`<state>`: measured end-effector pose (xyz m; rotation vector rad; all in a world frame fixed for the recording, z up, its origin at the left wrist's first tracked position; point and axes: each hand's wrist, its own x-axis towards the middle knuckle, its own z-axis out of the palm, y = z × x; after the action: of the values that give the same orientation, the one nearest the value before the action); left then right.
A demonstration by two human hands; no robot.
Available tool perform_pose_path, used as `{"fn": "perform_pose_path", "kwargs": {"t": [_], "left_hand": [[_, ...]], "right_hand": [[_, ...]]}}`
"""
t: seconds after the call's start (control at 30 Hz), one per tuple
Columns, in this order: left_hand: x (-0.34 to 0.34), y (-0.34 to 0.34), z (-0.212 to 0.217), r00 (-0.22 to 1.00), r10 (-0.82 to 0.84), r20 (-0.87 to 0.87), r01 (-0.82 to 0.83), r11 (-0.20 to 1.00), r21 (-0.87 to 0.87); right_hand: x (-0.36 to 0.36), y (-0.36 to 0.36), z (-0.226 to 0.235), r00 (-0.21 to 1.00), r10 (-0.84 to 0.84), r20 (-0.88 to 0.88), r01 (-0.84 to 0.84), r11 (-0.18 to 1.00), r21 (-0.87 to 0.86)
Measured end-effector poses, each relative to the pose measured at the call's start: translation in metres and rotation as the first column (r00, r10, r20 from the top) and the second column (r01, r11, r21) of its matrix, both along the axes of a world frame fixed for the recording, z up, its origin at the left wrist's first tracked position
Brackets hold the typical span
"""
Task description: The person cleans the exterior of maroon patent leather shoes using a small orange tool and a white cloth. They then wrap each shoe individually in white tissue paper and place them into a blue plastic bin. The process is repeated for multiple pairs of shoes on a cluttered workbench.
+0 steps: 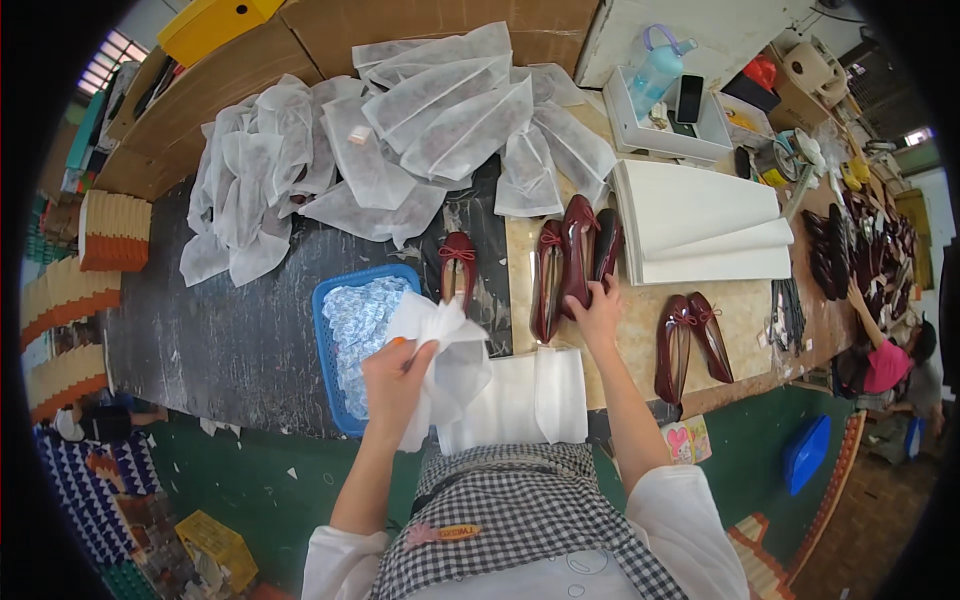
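Note:
My left hand is closed on the gathered edge of a thin white translucent bag, which hangs beside a blue basket. A bit of orange shows by its fingers. My right hand grips the heel of a glossy dark red ballet flat, toe pointing away from me. Similar dark red flats lie on either side of it, one close on the left and another on the right. A single bow-topped flat lies farther left. Folded white material rests at the table's near edge, against my apron.
Small clear packets fill the blue basket. Wrapped white bundles cover the back. At right are a stack of white sheets, a pair of red flats and a white box with a bottle. Far right, another person reaches toward shoes.

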<state>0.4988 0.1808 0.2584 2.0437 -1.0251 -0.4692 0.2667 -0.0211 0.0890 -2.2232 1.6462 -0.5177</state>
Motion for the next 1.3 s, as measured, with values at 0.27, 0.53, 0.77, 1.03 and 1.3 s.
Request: {"fn": "perform_pose_path", "kwargs": {"t": [0.27,0.53,0.77,1.03,1.3], "left_hand": [[0.029,-0.007,-0.040,0.977,-0.041,0.209,0.023,0.996,0.089],[-0.004,0.012,0.037,0.984,0.021,0.180,-0.012,0.999,-0.052],[0.013,0.025,0.004,0.948,0.235,-0.216,-0.271,0.951,-0.152],[0.008,0.008,0.006,0.997,0.067,-0.044,-0.067,0.998,0.006],[0.011,-0.014,-0.019,0.986,-0.070,0.154,0.060,0.996,0.066]], "right_hand": [[-0.018,0.065,0.185,0.824,0.375,0.424,-0.557,0.674,0.486],[0.147,0.089,0.139,0.280,-0.509,0.814,-0.703,0.469,0.535],[0.122,0.109,0.126,0.503,-0.099,0.858,-0.788,0.354,0.503],[-0.023,-0.012,-0.032,0.938,-0.098,0.331,0.060,0.991,0.122],[0.011,0.025,-0.039,0.737,-0.238,0.633,-0.081,0.898,0.433]]}}
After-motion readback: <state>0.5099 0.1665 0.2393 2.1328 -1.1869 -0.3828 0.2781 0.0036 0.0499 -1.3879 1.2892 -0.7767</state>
